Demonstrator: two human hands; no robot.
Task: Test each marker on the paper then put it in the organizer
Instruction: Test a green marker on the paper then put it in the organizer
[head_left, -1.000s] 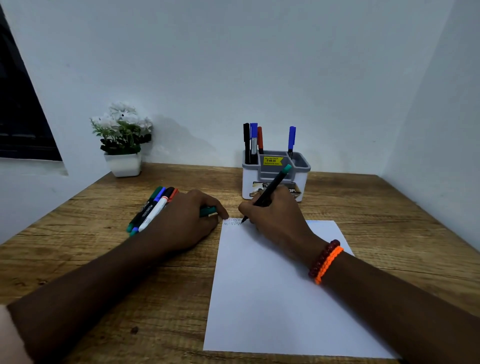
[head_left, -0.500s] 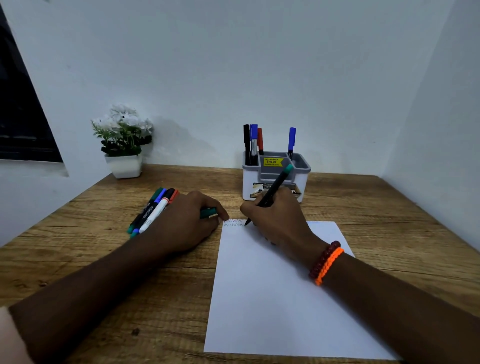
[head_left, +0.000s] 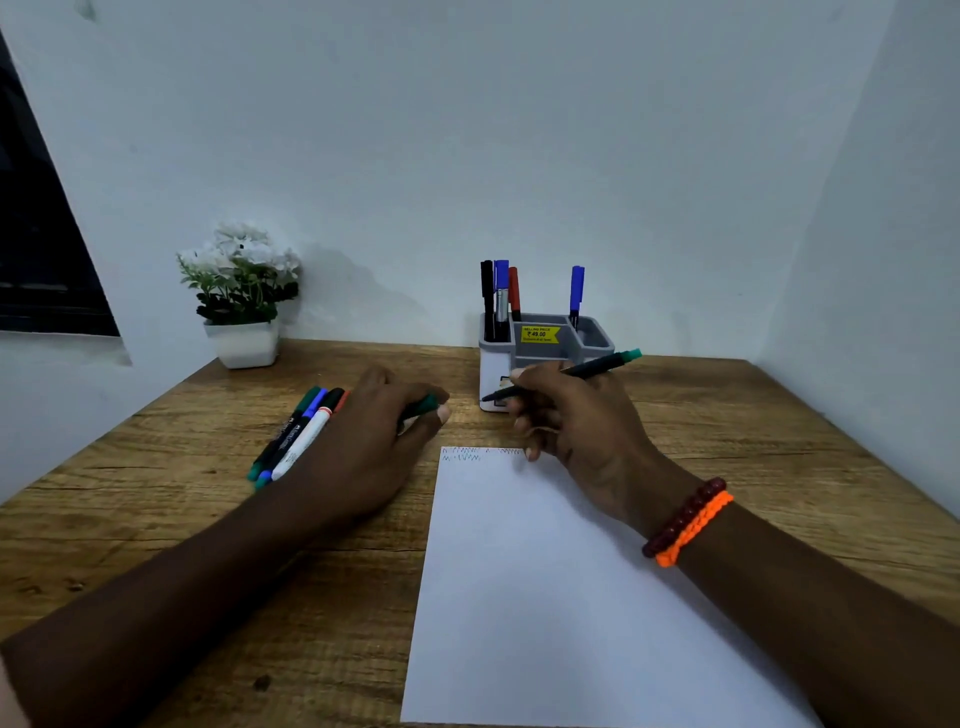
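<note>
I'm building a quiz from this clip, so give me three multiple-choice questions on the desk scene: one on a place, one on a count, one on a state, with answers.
1. Where is the plant?
A. far left of the desk, by the wall
B. on the paper
C. inside the organizer

2. How many markers stand in the organizer?
A. one
B. four
C. seven

3. What is the marker in the right hand doing?
A. capped in the organizer
B. lying flat on the desk
C. held uncapped, tip off the paper

Answers: 1 A, it sits at the desk's far left corner; 2 B, three at left, one at right; 3 C, its tip points left above the desk.
</note>
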